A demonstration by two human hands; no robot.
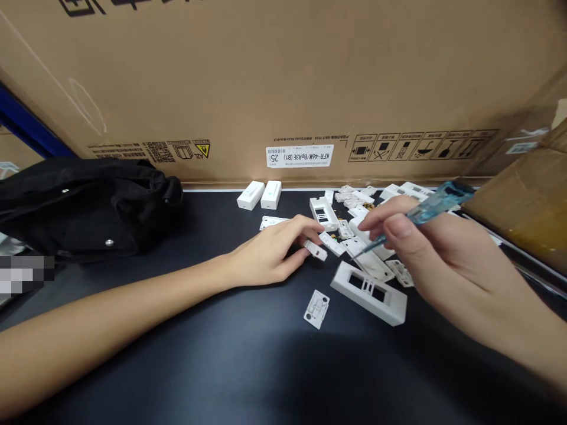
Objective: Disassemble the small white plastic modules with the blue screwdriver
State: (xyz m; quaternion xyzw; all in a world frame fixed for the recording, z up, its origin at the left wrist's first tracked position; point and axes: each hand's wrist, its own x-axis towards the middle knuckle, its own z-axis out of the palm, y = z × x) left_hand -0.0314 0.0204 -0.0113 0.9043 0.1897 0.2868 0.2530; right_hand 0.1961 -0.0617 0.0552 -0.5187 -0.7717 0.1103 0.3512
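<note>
On the black counter (177,366), at the foot of a tall cardboard carton (283,82), a loose spread of white plastic housing parts (367,203) at about 1 o'clock from the middle of the view. Left hand (270,251) reaching in from 9 o'clock, low over the counter, its fingers (301,224) drawn narrow at a small white plastic clip (315,250), touching it or just beside it; whether actually gripping, impossible to tell from this angle. Right hand (425,254) at 3 o'clock, raised above the spread, thumb and fingers closed around a voltage tester screwdriver (436,203) with a translucent blue handle. Its thin metal tip (361,252) aimed toward 8 o'clock, just above a flat white plastic cover (367,262). At 6 o'clock from that cover, a large white rectangular frame (367,293) with dark openings, and farther toward 7 o'clock a small white plate (316,309) with two round holes, lying apart from the rest. Beyond the left hand at 12 o'clock, an open white housing (323,212), and at 11 o'clock two closed white boxes (259,195) side by side, close to the carton. Over at 9 o'clock, a crumpled black bag (84,206) lying on the counter.
</note>
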